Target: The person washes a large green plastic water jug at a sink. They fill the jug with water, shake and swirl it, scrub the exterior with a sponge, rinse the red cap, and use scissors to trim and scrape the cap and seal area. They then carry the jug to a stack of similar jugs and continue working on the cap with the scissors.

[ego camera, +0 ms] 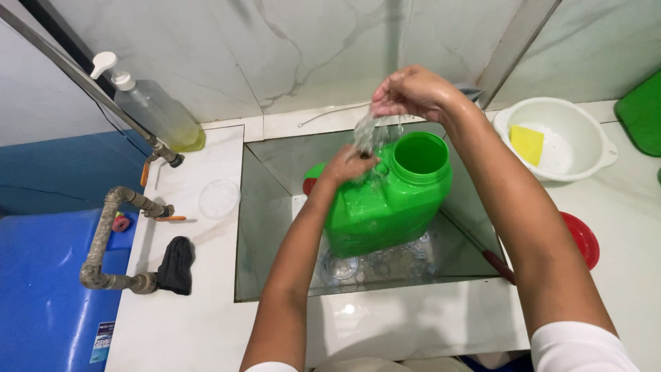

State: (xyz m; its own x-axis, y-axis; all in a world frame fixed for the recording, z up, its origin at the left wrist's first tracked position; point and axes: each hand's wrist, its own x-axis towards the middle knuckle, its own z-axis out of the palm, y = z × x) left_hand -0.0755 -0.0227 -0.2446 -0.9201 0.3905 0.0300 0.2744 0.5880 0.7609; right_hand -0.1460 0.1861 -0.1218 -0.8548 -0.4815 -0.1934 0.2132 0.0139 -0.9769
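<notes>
**Green jug under the water, held at its near-left shoulder**

I see the green plastic jug point(385, 207) standing in the sink point(268, 227), in the middle of the basin and above some clear glass things point(375, 265) that lie on the bottom. The jug is upright but tilted a little; its long axis runs from the near-left bottom up to the far-right, and its wide open mouth point(420, 153) points up and slightly toward the far side.

My left hand point(351, 165) is the nearer one to the jug. Its fingers are closed around the jug's shoulder or handle, just left of the mouth, so the jug body lies below and to the right of these fingers. How the thumb sits I cannot tell, because the water hides it.

My right hand point(410, 93) is above the jug and does not touch it. Its fingers are pinched together and bent downward, and water point(365, 131) falls from them onto the left hand and the jug's shoulder. Whether they hold something small I cannot tell.

On the right counter stands a white bowl point(561, 138) with a yellow sponge point(527, 143), well apart from the jug. A soap pump bottle point(155, 110) stands far left.
</notes>
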